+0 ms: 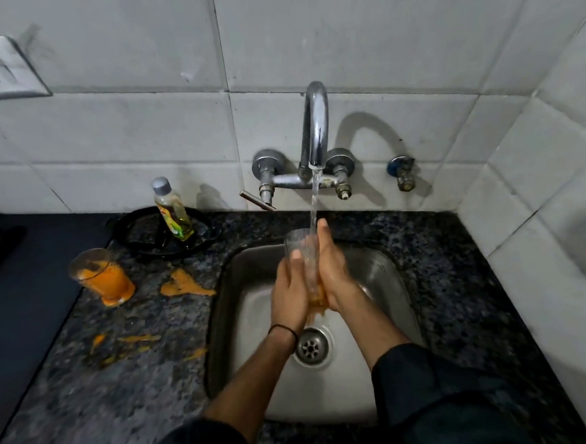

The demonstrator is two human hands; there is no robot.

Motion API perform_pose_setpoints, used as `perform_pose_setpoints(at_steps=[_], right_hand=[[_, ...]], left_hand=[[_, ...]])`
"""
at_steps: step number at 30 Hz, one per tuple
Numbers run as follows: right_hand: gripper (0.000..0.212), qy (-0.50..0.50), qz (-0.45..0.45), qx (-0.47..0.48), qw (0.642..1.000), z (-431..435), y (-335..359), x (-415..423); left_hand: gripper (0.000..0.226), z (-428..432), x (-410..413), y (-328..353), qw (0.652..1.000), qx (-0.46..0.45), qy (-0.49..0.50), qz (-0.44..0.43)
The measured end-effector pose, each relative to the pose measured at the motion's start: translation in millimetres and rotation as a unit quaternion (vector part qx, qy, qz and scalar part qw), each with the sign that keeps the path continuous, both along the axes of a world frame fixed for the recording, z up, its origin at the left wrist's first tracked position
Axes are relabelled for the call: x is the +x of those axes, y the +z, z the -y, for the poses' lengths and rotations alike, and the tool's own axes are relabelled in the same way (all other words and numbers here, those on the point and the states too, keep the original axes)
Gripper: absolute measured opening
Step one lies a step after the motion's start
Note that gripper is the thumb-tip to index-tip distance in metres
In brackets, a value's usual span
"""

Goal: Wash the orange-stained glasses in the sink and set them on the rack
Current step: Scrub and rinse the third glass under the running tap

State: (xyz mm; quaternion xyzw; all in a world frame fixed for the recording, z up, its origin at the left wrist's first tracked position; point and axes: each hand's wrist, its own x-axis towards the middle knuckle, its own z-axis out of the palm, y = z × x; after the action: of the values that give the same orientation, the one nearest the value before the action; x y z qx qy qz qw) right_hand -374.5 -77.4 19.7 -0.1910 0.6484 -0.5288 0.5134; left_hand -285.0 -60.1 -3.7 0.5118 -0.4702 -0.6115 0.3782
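glass in hand (302,252): upright over the sink (384,274), mouth just under the tap (315,127) stream, clamped between both palms.
left hand (289,290): fingers curled round the near side, thumb on the wall near the rim.
right hand (334,270): pressed along the far side, thumb tip up in the water. its fingers sit behind the glass, can't tell how far they curl.
residue (317,299): orange pooled at the base, dripping toward the drain (311,346). upper wall looks clear.
do it well: tilt the mouth into the stream so water reaches the base, then get fingers inside and scrub the bottom. wet glass is slick, so grip low with one hand.
soap bottle (172,208): on the counter (461,297) back left, worth using.
queue: second glass (101,278) on the counter left of the sink, heavily orange, untouched.
rack: not in view.
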Motion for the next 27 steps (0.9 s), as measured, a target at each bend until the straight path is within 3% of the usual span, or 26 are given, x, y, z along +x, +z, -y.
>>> perform_pose_setpoints(at_steps=[3, 6, 9, 12, 14, 15, 18, 21, 23, 25, 27], right_hand=[[0.065, -0.002, -0.013, 0.012, 1.0, -0.3, -5.3, 2.8], [0.048, 0.025, -0.092, -0.061, 0.994, 0.8, -12.2, 14.5], [0.07, 0.015, -0.148, -0.105, 0.983, -4.1, -25.9, 29.4], [0.051, -0.051, -0.159, -0.072, 0.983, -2.9, -24.3, 22.1], [0.046, -0.034, -0.086, -0.025, 0.995, 1.3, -23.7, 11.1], [0.051, -0.013, -0.052, -0.01, 0.999, 1.6, -24.9, 5.1], [0.058, 0.019, -0.022, -0.024, 0.999, -6.5, -27.6, -3.5], [0.034, 0.028, -0.022, -0.091, 0.995, -15.5, -33.0, 9.2], [0.05, 0.058, -0.085, -0.133, 0.986, -23.2, -40.9, 20.7], [0.064, 0.047, -0.141, -0.143, 0.979, -25.4, -39.3, 26.6], [0.061, -0.021, -0.186, -0.113, 0.976, -19.8, -29.3, 24.4]], left_hand=[[0.04, 0.3, 2.9, 0.0, 1.0, -0.015, -0.018, -0.019], [0.048, 22.8, 2.8, 9.2, 0.995, 0.087, -0.016, -0.039], [0.059, 39.8, -2.0, 2.8, 0.991, 0.13, 0.013, -0.014], [0.049, 21.6, -3.3, -17.6, 0.998, -0.059, -0.011, 0.022], [0.048, 3.2, -1.6, -28.9, 0.981, -0.176, -0.07, 0.033], [0.048, -2.3, 0.2, -30.8, 0.979, -0.181, -0.095, 0.015], [0.058, -0.3, 3.4, -23.6, 0.989, -0.055, -0.109, -0.081], [0.068, 23.5, -3.4, 0.4, 0.989, 0.135, -0.029, -0.057], [0.066, 35.1, -5.4, 7.7, 0.982, 0.189, 0.001, -0.023], [0.067, 34.4, -5.5, 4.1, 0.993, 0.113, -0.005, 0.018], [0.051, 23.1, -6.9, -8.1, 0.998, -0.053, -0.008, 0.021]])
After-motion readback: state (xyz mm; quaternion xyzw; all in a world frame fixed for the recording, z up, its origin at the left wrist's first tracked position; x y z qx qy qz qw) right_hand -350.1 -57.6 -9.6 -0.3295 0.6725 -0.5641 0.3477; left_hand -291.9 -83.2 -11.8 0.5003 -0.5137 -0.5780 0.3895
